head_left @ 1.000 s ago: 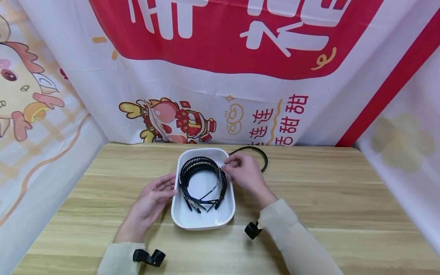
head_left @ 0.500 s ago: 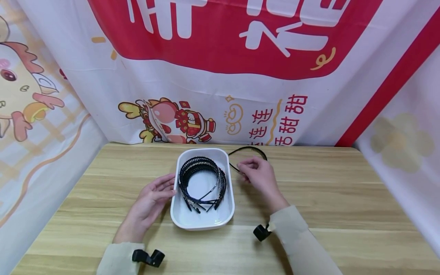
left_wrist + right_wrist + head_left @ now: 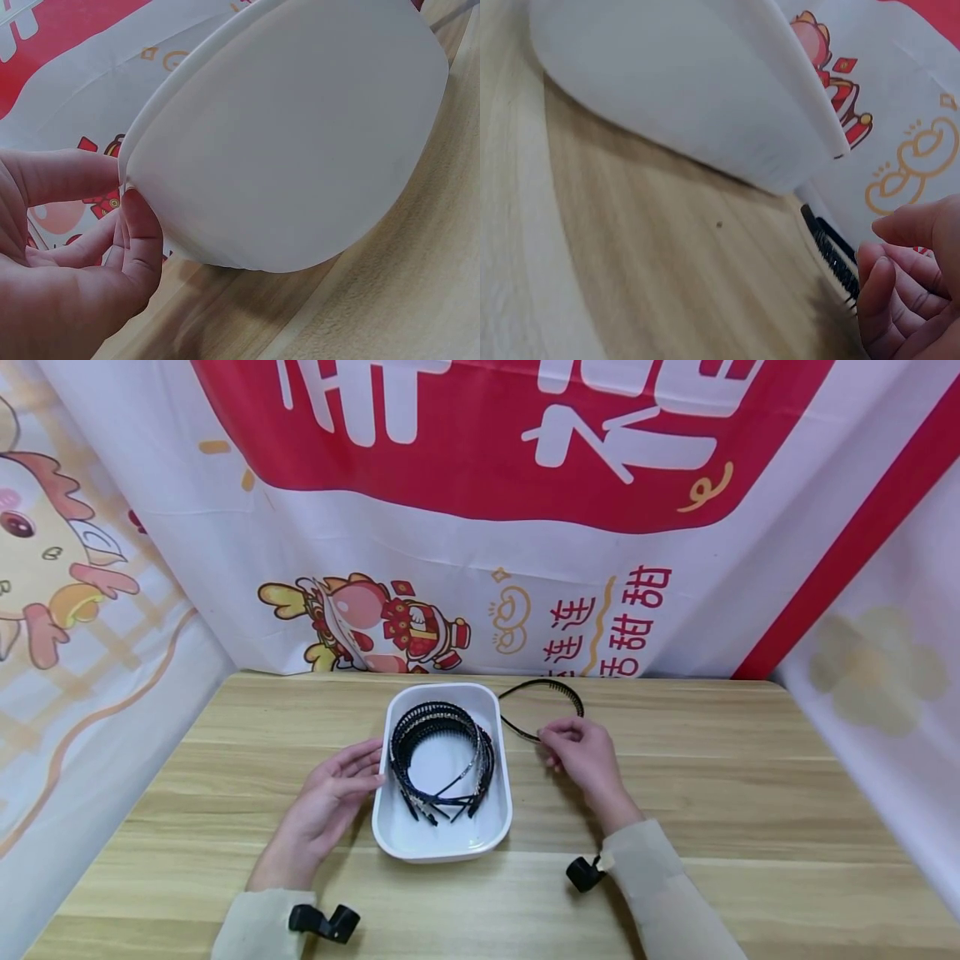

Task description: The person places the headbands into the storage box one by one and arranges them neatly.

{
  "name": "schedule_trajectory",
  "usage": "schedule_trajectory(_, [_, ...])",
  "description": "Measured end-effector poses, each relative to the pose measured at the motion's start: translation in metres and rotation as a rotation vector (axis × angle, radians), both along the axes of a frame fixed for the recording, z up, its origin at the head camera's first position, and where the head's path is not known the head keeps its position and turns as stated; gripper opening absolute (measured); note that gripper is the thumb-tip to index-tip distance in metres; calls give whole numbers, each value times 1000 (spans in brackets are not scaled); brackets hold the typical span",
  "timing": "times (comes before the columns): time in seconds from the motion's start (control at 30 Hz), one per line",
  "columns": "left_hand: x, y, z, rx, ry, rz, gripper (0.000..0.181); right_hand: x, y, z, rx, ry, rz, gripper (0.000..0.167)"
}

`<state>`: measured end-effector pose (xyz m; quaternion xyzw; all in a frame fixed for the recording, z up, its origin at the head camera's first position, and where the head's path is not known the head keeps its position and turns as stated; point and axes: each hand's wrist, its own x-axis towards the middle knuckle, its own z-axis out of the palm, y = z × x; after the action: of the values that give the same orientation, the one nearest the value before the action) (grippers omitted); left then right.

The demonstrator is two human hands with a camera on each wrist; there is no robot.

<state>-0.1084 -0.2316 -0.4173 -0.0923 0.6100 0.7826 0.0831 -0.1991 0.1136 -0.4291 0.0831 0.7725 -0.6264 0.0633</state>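
Note:
A white plastic box (image 3: 442,852) stands upright on the table, holding several black headbands (image 3: 405,752) nested together, some with a glittery trim. At its left side my left hand (image 3: 341,797) grips the rim; in the left wrist view the thumb (image 3: 142,232) and index finger meet at that edge. One more black toothed headband (image 3: 572,695) lies on the table behind and right of the box. Beside it is my right hand (image 3: 585,756), its fingertips close to the lower arm of the band. The right wrist view shows thumb and fingers loosely bent, nothing visible between them.
The wooden table (image 3: 750,793) ends at a printed cloth backdrop (image 3: 465,552) close behind the box and the loose headband. Side cloths (image 3: 885,668) hang at left and right. Each forearm carries a small black wrist camera (image 3: 583,872).
My right hand has drawn away from the box's right edge, moving right and slightly toward me, uncovering more of the loose headband. The left hand, box and headbands have stayed put.

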Motion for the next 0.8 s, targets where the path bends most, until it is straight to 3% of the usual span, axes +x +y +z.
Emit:
schedule_trajectory(0.4, [1,-1,0,0,4,-5,73,0,2,-7,28,-9,-13,21])
schedule_trajectory(0.8, [0,0,2,4,-5,-5,74,-8,-4,-9,163,-4,-149,32])
